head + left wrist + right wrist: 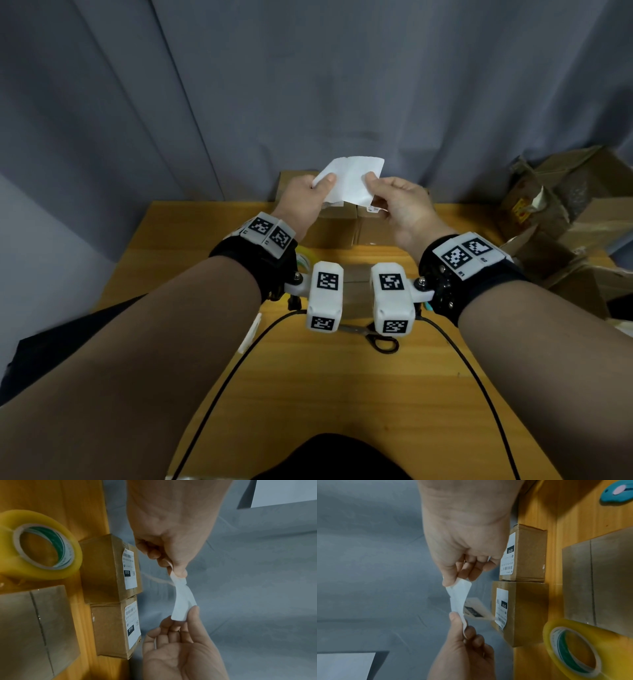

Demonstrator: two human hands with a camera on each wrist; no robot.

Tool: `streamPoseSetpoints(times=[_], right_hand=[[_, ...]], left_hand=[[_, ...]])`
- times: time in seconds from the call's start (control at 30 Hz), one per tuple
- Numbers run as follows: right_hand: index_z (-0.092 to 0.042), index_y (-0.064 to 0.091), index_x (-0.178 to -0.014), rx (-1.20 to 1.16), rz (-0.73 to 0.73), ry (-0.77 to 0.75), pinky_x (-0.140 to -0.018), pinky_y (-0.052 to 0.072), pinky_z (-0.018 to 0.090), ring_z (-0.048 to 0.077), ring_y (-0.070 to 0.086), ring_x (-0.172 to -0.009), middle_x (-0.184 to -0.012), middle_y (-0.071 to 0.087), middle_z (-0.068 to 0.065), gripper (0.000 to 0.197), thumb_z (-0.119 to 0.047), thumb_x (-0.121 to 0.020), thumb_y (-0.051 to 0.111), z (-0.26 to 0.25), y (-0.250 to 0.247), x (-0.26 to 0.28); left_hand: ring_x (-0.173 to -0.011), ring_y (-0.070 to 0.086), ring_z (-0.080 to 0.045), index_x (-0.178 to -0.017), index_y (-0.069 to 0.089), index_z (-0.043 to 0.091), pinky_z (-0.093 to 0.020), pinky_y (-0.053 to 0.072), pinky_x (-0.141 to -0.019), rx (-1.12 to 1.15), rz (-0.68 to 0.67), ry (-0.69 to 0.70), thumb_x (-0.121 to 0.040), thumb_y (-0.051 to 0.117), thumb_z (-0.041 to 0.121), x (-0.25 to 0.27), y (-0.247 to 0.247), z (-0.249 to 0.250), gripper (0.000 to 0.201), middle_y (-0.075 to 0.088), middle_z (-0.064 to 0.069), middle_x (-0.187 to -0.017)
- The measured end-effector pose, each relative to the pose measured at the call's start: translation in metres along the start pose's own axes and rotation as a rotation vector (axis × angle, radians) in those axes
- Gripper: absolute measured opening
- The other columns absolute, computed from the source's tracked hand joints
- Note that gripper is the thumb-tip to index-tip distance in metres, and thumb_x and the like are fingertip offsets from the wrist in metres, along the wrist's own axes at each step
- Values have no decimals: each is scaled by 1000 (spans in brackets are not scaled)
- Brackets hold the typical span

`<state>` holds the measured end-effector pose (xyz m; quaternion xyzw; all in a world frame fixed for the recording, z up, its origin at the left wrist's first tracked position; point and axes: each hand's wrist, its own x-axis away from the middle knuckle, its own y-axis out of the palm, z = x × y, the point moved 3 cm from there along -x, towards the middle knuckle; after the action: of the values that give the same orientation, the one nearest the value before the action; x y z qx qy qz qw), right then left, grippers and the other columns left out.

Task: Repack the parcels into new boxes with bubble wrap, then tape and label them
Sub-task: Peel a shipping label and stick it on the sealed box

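Observation:
Both hands hold a white label sheet (352,180) in the air above the table's far edge. My left hand (323,183) pinches its left edge between thumb and fingers, and my right hand (371,181) pinches the right edge. In the right wrist view a blurred printed label (474,611) with a black patch hangs from the sheet (459,597), partly separated from it. Below the hands stand two small cardboard boxes (106,566) (111,628) side by side, each with a printed label on top. A taped brown box (34,628) lies nearer to me.
A roll of yellowish packing tape (39,547) sits left of the taped box. Scissors (376,337) lie on the wooden table (308,394), and a teal cutter (618,492) lies to the right. Torn old cartons (565,212) are heaped at the right. A grey curtain hangs behind.

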<state>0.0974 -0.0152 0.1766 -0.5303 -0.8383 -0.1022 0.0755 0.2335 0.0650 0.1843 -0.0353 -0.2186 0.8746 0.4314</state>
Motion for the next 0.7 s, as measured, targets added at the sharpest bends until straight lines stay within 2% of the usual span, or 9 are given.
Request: streamPoseSetpoints(times=[0.07,0.13,0.23,0.3,0.37,0.43,0.5,0.6,0.7], right_hand=[[-16,65,-71,-18,10,17,-73,47,26,14,57,-69,-69,64,-1,17,-25,-82,75,1,-1,0],[-16,65,-73,-24,31,40,-79,48,28,16,58,-74,-75,66,0,16,-24,-82,75,2,-1,1],[-15,62,-72,-10,87,59,-71,47,23,13,58,-71,-73,65,-1,17,-21,-84,72,4,0,4],[-15,60,-68,-8,139,72,-81,52,30,16,60,-76,-75,65,1,20,-20,-83,72,5,0,5],[-15,58,-65,-17,175,83,-92,50,36,18,60,-81,-76,63,3,24,-18,-83,72,6,1,7],[-16,55,-64,-17,196,90,-90,47,32,14,56,-76,-73,59,0,26,-18,-84,71,5,1,9],[-17,55,-67,-22,210,89,-84,42,28,9,52,-73,-73,57,-3,24,-19,-85,70,4,0,10],[-17,54,-66,-25,221,88,-82,41,27,12,52,-78,-73,57,-3,25,-18,-85,70,4,-2,11],[-16,51,-63,-10,229,92,-70,41,21,8,51,-68,-68,54,-3,28,-16,-85,69,7,-3,13]], left_hand=[[-70,50,-14,-81,56,12,-22,40,-62,-1,7,-18,-97,47,40,-2,-1,-3,34,55,-2,-77],[-81,56,-19,-93,62,5,-30,45,-75,-4,8,-38,-96,50,38,-4,-2,-6,35,62,-9,-90],[-92,56,-22,-105,61,0,-33,44,-86,-79,16,-57,-96,51,35,-7,-5,-9,38,63,-12,-102],[-97,53,-23,-116,58,-3,-32,41,-89,-170,26,-53,-96,51,33,-10,-7,-10,41,57,-11,-104],[-113,53,-27,-129,51,-3,-32,39,-97,-270,43,-46,-96,50,32,-13,-9,-12,48,58,-14,-121],[-120,51,-30,-131,51,0,-35,41,-101,-388,51,-37,-96,50,33,-18,-10,-14,48,55,-15,-132],[-118,52,-31,-128,53,4,-37,42,-98,-524,57,-22,-96,47,34,-20,-12,-14,44,57,-15,-128],[-115,53,-29,-125,55,10,-39,41,-97,-713,77,-10,-96,43,35,-21,-16,-14,40,58,-10,-124],[-113,54,-28,-124,55,11,-39,41,-95,-831,61,-23,-97,42,34,-22,-17,-19,37,59,-8,-123]])
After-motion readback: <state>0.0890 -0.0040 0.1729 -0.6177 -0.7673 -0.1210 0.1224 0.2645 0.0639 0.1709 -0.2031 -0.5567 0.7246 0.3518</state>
